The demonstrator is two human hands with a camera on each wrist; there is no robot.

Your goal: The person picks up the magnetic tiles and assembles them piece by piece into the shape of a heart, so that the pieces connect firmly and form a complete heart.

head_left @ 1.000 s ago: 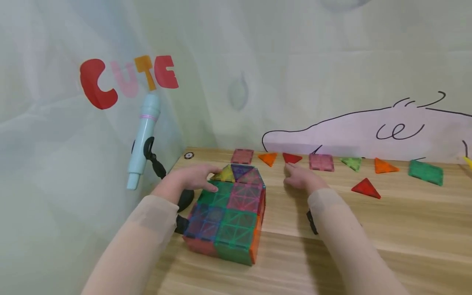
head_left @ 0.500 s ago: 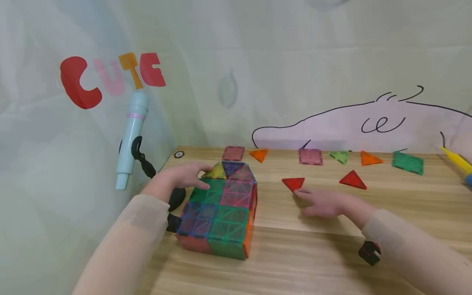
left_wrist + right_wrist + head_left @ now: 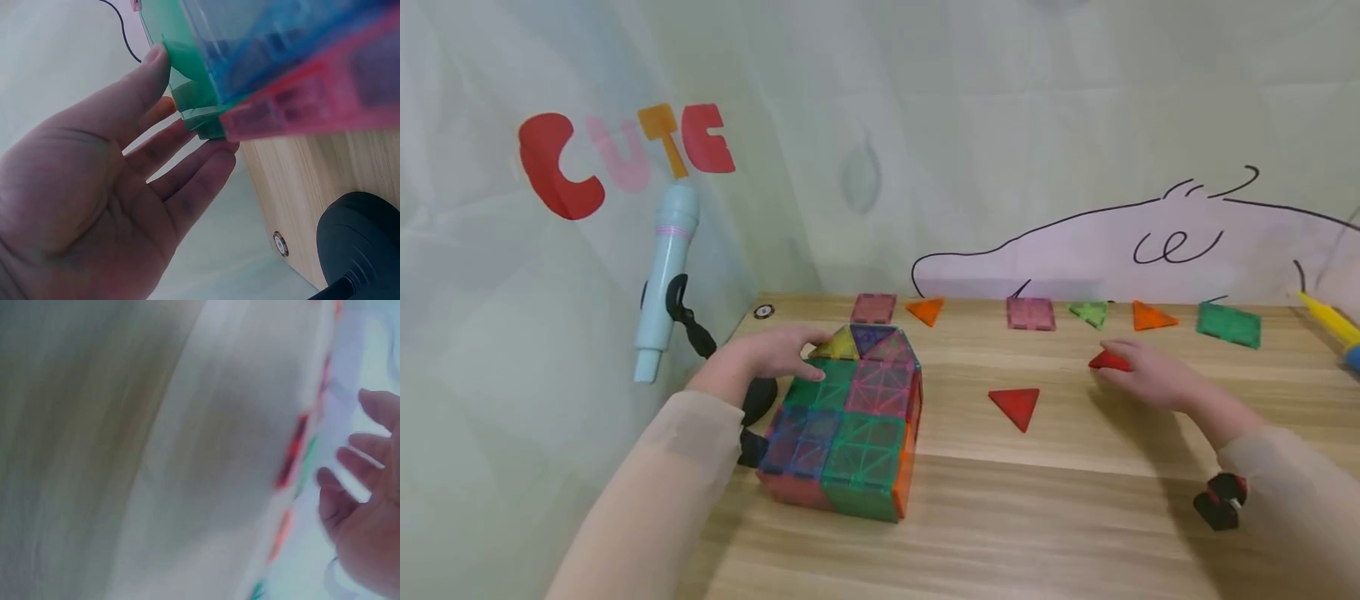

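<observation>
A box-like block of translucent magnetic tiles (image 3: 865, 446) stands on the table's left, with green, pink and blue squares on top and small triangles at its far end. My left hand (image 3: 775, 354) holds its far left corner, thumb on the green top tile and fingers along the side; the left wrist view shows the thumb at the green tile (image 3: 187, 62). My right hand (image 3: 1157, 379) is over a red triangle tile (image 3: 1107, 361), partly hiding it. In the right wrist view that hand's fingers (image 3: 359, 469) are spread. Another red triangle tile (image 3: 1017, 407) lies between the block and this hand.
Along the back edge lie a pink square (image 3: 874, 308), an orange triangle (image 3: 925, 312), another pink square (image 3: 1031, 314), a green triangle (image 3: 1090, 313), another orange triangle (image 3: 1152, 317) and a green tile (image 3: 1228, 324). A light-blue microphone (image 3: 664, 279) stands in a black holder at left.
My right hand has drawn one red triangle from the back row toward me, released it and moved right to the other. The left hand stays on the tile block.
</observation>
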